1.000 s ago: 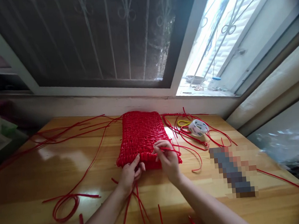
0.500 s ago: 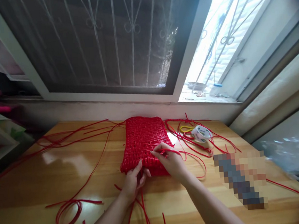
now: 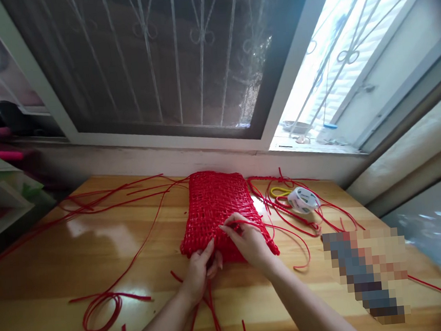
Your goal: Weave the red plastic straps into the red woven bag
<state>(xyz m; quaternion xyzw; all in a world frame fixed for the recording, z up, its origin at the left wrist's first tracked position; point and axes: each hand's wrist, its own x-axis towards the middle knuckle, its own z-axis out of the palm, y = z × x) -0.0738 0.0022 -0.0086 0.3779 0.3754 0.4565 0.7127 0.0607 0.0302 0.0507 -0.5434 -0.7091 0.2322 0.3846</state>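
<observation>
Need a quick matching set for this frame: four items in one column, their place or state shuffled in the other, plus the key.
Items
1. left hand
2. right hand
3. tape roll
4. loose red loop

Places or states
A. lying on the table, left of the hands
B. pinching a red strand on top of the woven red mat
C. on the near edge of the mat
D. on the table to the right of the mat

Pairs: 1-C, 2-B, 3-D, 4-A

Both hands (image 3: 224,252) close together, fingers curled
</observation>
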